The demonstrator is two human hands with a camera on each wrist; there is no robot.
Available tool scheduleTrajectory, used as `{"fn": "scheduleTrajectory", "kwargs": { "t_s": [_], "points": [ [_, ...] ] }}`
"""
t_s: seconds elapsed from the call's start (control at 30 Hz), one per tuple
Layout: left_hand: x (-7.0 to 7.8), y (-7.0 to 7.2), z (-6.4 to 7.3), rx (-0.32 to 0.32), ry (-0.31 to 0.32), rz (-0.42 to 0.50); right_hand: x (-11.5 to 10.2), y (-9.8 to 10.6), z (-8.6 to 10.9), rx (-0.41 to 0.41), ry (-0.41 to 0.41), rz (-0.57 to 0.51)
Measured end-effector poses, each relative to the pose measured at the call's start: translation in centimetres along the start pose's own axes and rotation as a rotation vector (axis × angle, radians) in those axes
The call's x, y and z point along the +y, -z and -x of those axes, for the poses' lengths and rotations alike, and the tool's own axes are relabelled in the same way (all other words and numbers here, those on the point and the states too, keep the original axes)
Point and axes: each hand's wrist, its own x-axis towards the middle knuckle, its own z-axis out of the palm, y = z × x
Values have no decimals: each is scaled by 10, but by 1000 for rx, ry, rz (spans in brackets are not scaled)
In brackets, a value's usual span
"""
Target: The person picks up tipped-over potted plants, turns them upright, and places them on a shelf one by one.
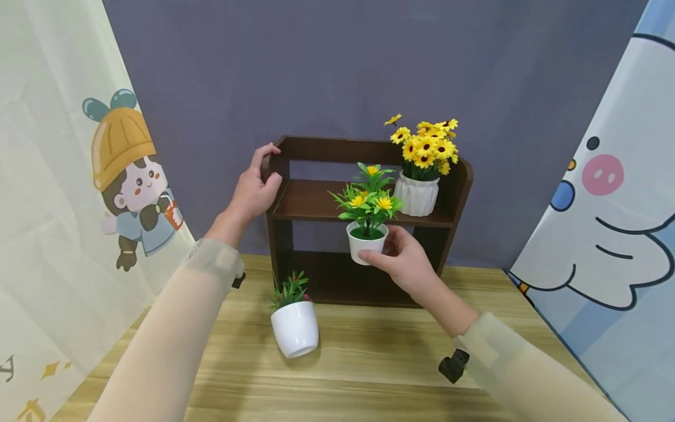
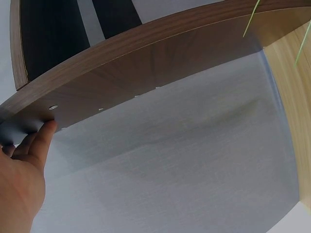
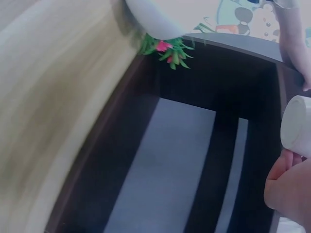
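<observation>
My right hand holds a small white pot between thumb and fingers, in front of the shelf's middle board. Green leaves and yellow flowers grow from this upright pot. In the right wrist view only part of the white pot shows, above the fingers. With my left hand I grip the upper left side panel of a dark brown two-tier shelf. The left wrist view has fingers against that panel's outer face.
On the upper tier's right stands a white ribbed pot of yellow daisy-like flowers. A tilted white pot with a green plant is at the shelf's lower left front, over the wooden table. Printed curtains hang at both sides.
</observation>
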Motion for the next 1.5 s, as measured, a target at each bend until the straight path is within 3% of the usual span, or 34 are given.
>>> {"fn": "scheduleTrajectory", "kwargs": {
  "t_s": [0.37,0.8,1.13,1.37,1.5],
  "points": [
    [2,0,0,1,-3,3,-22,2,-20,91,25,32],
    [1,0,2,-3,10,-5,-25,1,-48,167,2,5],
    [1,1,1,9,4,-1,-27,-10,-59,223,6,15],
    [3,2,1,13,-1,-8,-30,-25,-64,326,14,15],
    [4,1,2,2,5,-6,-33,-30,-67,401,-14,103]
  ]
}}
